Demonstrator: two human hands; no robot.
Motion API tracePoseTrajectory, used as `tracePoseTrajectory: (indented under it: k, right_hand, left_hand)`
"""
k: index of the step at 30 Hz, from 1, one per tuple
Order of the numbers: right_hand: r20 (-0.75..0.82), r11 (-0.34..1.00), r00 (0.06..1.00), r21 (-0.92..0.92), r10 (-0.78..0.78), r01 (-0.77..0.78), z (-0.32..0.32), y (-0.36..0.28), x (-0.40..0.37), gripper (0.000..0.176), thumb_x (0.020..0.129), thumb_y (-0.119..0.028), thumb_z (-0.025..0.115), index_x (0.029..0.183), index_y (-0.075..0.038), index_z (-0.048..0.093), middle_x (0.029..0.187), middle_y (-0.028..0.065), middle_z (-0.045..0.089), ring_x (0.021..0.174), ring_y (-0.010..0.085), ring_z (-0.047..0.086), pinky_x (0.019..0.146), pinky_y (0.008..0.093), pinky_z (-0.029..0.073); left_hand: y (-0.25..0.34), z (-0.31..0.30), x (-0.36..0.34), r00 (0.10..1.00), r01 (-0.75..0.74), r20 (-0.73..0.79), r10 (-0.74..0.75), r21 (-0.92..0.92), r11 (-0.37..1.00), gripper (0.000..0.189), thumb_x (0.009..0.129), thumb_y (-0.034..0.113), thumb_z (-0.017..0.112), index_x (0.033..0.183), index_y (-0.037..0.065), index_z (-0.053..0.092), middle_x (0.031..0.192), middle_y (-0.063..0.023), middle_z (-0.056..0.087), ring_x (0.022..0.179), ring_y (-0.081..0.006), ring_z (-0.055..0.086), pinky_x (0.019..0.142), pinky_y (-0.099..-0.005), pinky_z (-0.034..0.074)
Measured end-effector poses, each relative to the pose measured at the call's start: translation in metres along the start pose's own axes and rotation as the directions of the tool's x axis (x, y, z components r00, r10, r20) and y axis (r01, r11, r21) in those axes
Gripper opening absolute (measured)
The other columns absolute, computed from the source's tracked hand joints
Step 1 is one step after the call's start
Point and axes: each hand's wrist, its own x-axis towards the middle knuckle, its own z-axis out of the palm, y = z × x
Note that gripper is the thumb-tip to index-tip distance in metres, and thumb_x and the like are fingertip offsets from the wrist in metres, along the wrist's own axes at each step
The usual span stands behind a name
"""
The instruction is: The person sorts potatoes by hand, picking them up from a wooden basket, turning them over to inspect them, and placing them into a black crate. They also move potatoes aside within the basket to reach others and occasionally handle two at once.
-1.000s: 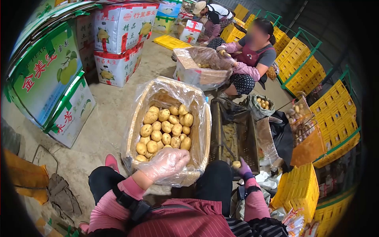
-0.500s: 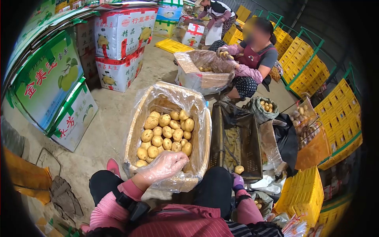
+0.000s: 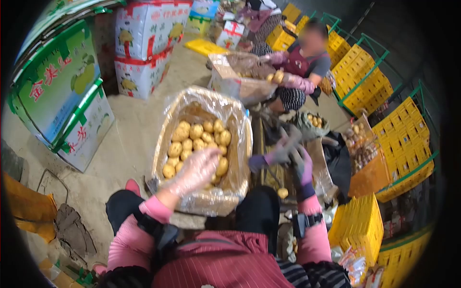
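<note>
My left hand, in a clear thin glove, hovers over the potatoes in a plastic-lined cardboard box. It is blurred, its fingers loosely stretched out, with no object visible in it. To the right, my right hand wears a grey and purple glove. It is raised above a dark crate and grips what looks like a second grey and purple work glove, whose purple cuff points left. A single potato lies at the crate's near end.
Ahead, a co-worker holds potatoes over another lined box. An open bag of potatoes stands beyond the crate. Yellow crates are stacked at right, printed cartons at left. Another person is partly visible behind.
My right hand has risen from beside my knee to above the dark crate, now with the glove in it. My left hand has shifted slightly up and left, its fingers less curled. The view has tilted.
</note>
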Motion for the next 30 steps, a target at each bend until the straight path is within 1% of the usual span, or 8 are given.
tracePoseTrajectory:
  k: [3, 4, 7, 15, 18, 21, 25, 30]
  right_hand:
    - [0.200, 0.996, 0.980, -0.089, 0.025, -0.007, 0.074, -0.018, -0.014, 0.028, 0.098, -0.018, 0.063, 0.119, 0.000, 0.064, 0.086, -0.0020, 0.062, 0.068, 0.0043, 0.055, 0.058, 0.0205, 0.046]
    - [0.252, 0.996, 0.967, -0.092, 0.042, -0.019, 0.092, -0.019, -0.021, 0.027, 0.098, -0.019, 0.062, 0.117, 0.000, 0.064, 0.087, -0.0017, 0.063, 0.071, 0.0051, 0.057, 0.061, 0.0212, 0.047]
    - [0.368, 0.995, 0.926, -0.068, 0.089, -0.069, 0.125, -0.008, -0.028, 0.026, 0.099, -0.021, 0.061, 0.114, 0.000, 0.063, 0.087, 0.0009, 0.065, 0.069, 0.0079, 0.060, 0.062, 0.0240, 0.052]
    - [0.248, 0.975, 0.959, 0.132, 0.139, -0.176, 0.148, -0.005, -0.027, 0.030, 0.101, -0.031, 0.058, 0.112, -0.004, 0.062, 0.085, 0.0030, 0.067, 0.063, 0.0120, 0.064, 0.058, 0.0242, 0.051]
    - [0.251, 0.953, 0.948, 0.179, 0.195, -0.243, 0.140, 0.005, -0.016, 0.035, 0.102, -0.037, 0.054, 0.115, -0.006, 0.060, 0.088, 0.0043, 0.068, 0.066, 0.0139, 0.067, 0.061, 0.0268, 0.054]
    - [0.254, 0.927, 0.926, 0.181, 0.278, -0.328, 0.139, 0.004, -0.018, 0.033, 0.103, -0.041, 0.051, 0.110, -0.011, 0.062, 0.089, 0.0019, 0.067, 0.070, 0.0126, 0.064, 0.064, 0.0283, 0.053]
    - [0.322, 0.913, 0.887, 0.130, 0.330, -0.386, 0.143, 0.013, -0.022, 0.039, 0.102, -0.044, 0.052, 0.117, -0.009, 0.061, 0.095, 0.0034, 0.068, 0.073, 0.0122, 0.064, 0.065, 0.0275, 0.053]
    - [0.182, 0.962, 0.965, -0.233, 0.190, -0.145, 0.140, 0.011, -0.049, 0.055, 0.099, -0.045, 0.060, 0.133, -0.003, 0.053, 0.104, 0.0064, 0.067, 0.082, 0.0128, 0.066, 0.068, 0.0263, 0.053]
  left_hand:
    - [-0.002, -0.003, 0.005, 0.973, 0.197, -0.066, -0.220, -0.251, 0.948, 0.025, 0.099, 0.019, 0.054, 0.103, -0.002, 0.066, 0.090, -0.0176, 0.067, 0.086, -0.0296, 0.067, 0.078, -0.0386, 0.051]
    - [-0.010, -0.008, 0.004, 0.958, 0.271, -0.011, -0.285, -0.277, 0.922, 0.027, 0.103, 0.025, 0.052, 0.109, 0.003, 0.066, 0.096, -0.0027, 0.065, 0.086, -0.0107, 0.060, 0.072, -0.0279, 0.051]
    - [-0.013, -0.025, 0.001, 0.979, 0.140, -0.116, -0.169, -0.220, 0.965, 0.040, 0.106, 0.034, 0.043, 0.107, 0.003, 0.068, 0.099, -0.0049, 0.067, 0.090, -0.0148, 0.063, 0.078, -0.0305, 0.052]
    - [-0.034, -0.024, -0.005, 0.959, 0.156, -0.133, -0.251, -0.490, 0.858, 0.038, 0.100, 0.021, 0.045, 0.134, 0.007, 0.055, 0.130, -0.0064, 0.057, 0.123, -0.0209, 0.053, 0.097, -0.0346, 0.046]
    - [-0.026, -0.021, -0.003, 0.847, 0.172, -0.381, -0.372, -0.466, 0.868, 0.060, 0.081, -0.008, 0.045, 0.139, 0.007, 0.048, 0.122, -0.0068, 0.056, 0.115, -0.0197, 0.056, 0.096, -0.0319, 0.047]
    - [0.004, -0.012, 0.000, 0.900, 0.159, -0.221, -0.376, -0.637, 0.754, 0.053, 0.082, -0.014, 0.049, 0.132, 0.002, 0.052, 0.121, -0.0106, 0.059, 0.110, -0.0190, 0.058, 0.094, -0.0292, 0.048]
    - [-0.003, -0.005, 0.004, 0.890, 0.347, 0.010, -0.456, -0.664, 0.663, 0.033, 0.088, -0.010, 0.052, 0.119, -0.001, 0.061, 0.110, -0.0068, 0.065, 0.099, -0.0133, 0.062, 0.089, -0.0262, 0.050]
    - [-0.008, -0.004, 0.008, 0.882, 0.268, -0.139, -0.451, -0.639, 0.721, 0.013, 0.092, -0.004, 0.060, 0.102, -0.001, 0.068, 0.089, -0.0018, 0.067, 0.080, -0.0072, 0.061, 0.072, -0.0231, 0.051]
